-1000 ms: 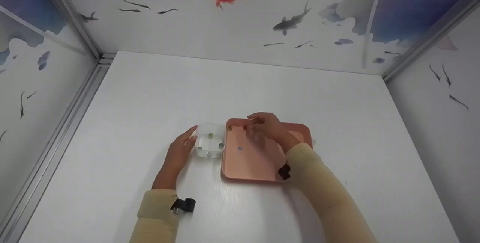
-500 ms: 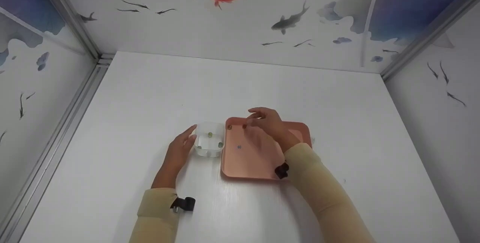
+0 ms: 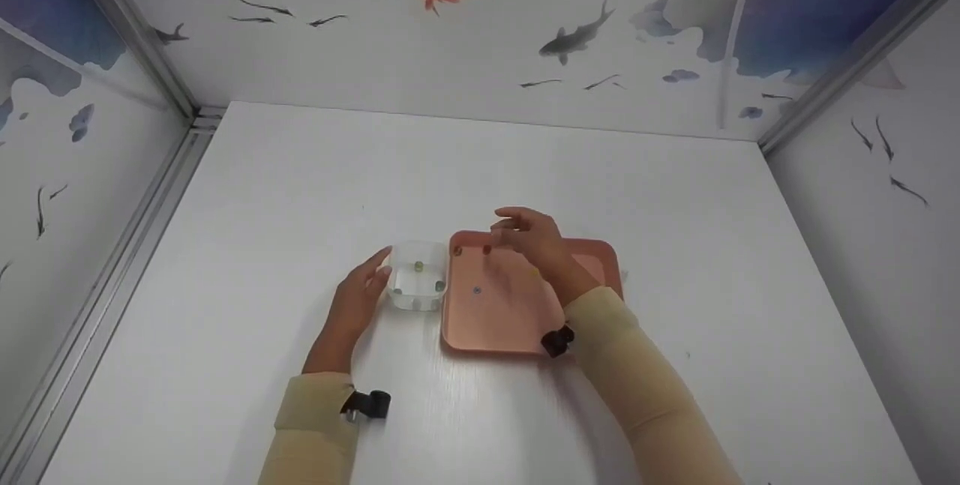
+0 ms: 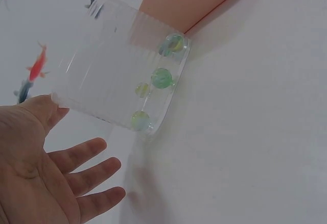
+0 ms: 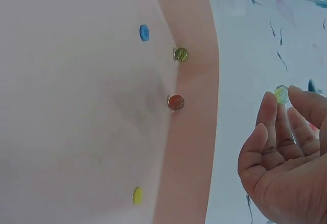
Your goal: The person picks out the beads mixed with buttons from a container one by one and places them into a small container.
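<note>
My left hand (image 3: 355,303) rests against the left side of a clear plastic container (image 3: 406,249), its fingers relaxed rather than curled round it. Several greenish marbles (image 4: 161,78) lie in the container. Above the far edge of a pink tray (image 3: 499,331), my right hand (image 3: 534,239) pinches a clear marble (image 5: 281,94) with a yellow-green swirl between thumb and fingertips. Inside the tray, a green-striped marble (image 5: 181,54) and a red-brown marble (image 5: 176,102) sit along the far wall. A blue button (image 5: 144,32) and a yellow button (image 5: 137,195) lie on its floor.
Container and tray stand side by side on a white table (image 3: 300,170). Panels printed with fish (image 3: 577,39) enclose the back and sides. Black wrist mounts (image 3: 369,404) are strapped to both sleeves. A small pale bit (image 3: 625,275) shows beside the tray's right edge.
My right hand has risen slightly from the tray's far edge, with the marble between its fingers. Against the container, my left hand has stayed put. The view has shifted a little.
</note>
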{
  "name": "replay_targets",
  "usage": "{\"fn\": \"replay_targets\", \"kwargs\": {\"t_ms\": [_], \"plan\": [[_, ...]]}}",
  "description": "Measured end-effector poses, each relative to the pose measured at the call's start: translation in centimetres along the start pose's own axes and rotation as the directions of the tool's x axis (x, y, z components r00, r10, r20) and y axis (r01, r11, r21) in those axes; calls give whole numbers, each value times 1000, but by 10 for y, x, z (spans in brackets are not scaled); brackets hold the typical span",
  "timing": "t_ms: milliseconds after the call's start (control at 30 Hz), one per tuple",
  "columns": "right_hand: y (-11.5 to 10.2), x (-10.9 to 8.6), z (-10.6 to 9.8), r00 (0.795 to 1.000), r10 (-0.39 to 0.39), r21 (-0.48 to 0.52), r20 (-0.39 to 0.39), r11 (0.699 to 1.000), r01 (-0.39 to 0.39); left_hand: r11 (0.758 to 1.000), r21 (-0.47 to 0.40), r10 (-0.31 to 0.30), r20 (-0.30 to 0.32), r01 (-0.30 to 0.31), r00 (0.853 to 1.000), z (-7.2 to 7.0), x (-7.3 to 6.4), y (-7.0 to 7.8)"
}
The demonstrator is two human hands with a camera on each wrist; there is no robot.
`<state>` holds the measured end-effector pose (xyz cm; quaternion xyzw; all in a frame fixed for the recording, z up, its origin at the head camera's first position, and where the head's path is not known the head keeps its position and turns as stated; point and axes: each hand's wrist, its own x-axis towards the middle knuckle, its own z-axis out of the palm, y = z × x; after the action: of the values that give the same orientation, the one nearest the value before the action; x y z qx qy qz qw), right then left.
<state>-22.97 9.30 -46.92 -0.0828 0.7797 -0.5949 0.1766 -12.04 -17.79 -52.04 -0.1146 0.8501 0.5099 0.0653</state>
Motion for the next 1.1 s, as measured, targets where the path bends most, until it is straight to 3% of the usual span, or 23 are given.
{"fn": "replay_targets", "kwargs": {"t_ms": [500,867,1100], "plan": [[-7,-6,13,1000,-11,67,9,998,11,1000,-20,-9,0,9,1000,0,0,0],[-15,-8,24,998,58,94,-10,994,-57,1000,-15,23,-4,-23,1000,0,0,1],[-11,-7,33,999,44,77,2,996,-44,1000,-20,15,-3,-15,1000,1,-1,-1]]}}
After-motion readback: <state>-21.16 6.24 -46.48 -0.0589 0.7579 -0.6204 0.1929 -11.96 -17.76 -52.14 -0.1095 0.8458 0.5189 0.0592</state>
